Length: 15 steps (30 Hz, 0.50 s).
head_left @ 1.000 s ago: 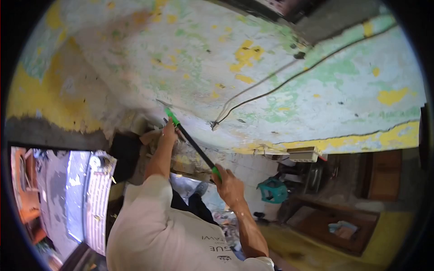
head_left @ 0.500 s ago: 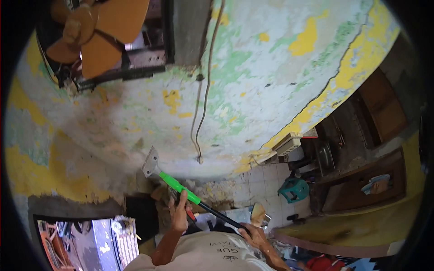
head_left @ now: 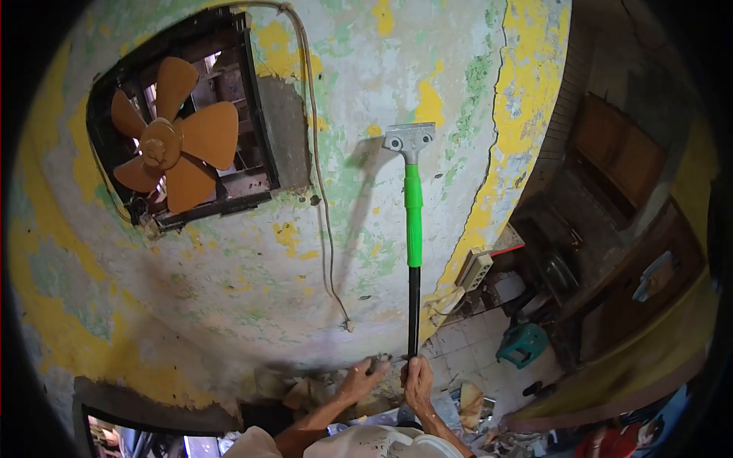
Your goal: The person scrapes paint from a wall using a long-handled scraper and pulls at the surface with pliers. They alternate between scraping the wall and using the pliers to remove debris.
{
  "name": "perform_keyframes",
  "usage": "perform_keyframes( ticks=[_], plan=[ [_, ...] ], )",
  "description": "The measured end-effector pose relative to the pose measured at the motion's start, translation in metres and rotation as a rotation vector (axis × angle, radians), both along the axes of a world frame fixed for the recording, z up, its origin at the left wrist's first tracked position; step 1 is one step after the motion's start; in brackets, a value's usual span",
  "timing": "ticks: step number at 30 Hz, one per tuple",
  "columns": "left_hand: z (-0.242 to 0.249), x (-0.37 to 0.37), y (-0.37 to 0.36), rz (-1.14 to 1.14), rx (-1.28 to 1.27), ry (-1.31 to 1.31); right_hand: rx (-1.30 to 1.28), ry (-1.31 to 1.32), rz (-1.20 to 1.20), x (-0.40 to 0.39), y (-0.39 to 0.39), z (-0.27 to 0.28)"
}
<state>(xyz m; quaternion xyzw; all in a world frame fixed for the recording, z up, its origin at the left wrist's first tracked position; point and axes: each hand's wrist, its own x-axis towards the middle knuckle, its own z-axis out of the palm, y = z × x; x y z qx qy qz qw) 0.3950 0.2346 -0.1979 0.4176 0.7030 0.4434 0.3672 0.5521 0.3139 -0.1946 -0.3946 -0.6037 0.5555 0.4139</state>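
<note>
A long scraper [head_left: 413,221] with a metal head, green grip and black pole stands upright in front of the wall. My right hand [head_left: 417,382] is wrapped round the lower end of its black pole. Just left of the pole, my left hand [head_left: 366,379] is closed on a small dark object, too small to identify. The wall [head_left: 389,229] has peeling white, green and yellow paint, and the scraper's head casts a shadow on it.
An orange fan [head_left: 162,145] sits at the window opening, upper left. A cable [head_left: 324,221] hangs down the wall. At right are a power strip [head_left: 479,270], a teal stool [head_left: 523,345] and a wooden door [head_left: 641,282]. Debris lies near my hands.
The scraper has swung from a leftward tilt to upright, with its head higher and further right. My left hand has come off the green grip and moved right and down. The view has shifted.
</note>
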Motion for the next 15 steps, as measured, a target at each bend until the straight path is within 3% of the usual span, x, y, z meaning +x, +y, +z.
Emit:
perform_keyframes(
  ticks=[2, 4, 8, 10, 13, 15],
  plan=[
    [-0.008, 0.003, -0.015, -0.018, 0.03, 0.007, 0.001, 0.034, 0.024, -0.017, 0.001, 0.0],
    [-0.012, 0.0, -0.03, 0.005, -0.315, -0.067, 0.045, 0.032, 0.027, -0.028, 0.005, 0.004],
    [-0.037, -0.03, -0.075, 0.078, -0.331, -0.088, -0.028, 0.147, 0.131, -0.038, 0.016, 0.009],
    [-0.06, -0.052, -0.099, 0.135, -0.124, -0.008, -0.079, 0.228, 0.203, -0.048, 0.028, 0.031],
    [-0.016, -0.065, -0.124, 0.28, -0.37, -0.062, -0.022, 0.284, 0.202, -0.069, 0.042, 0.047],
    [0.006, -0.065, -0.137, 0.35, -0.295, -0.062, -0.051, 0.266, 0.192, -0.076, 0.044, 0.024]
  ],
)
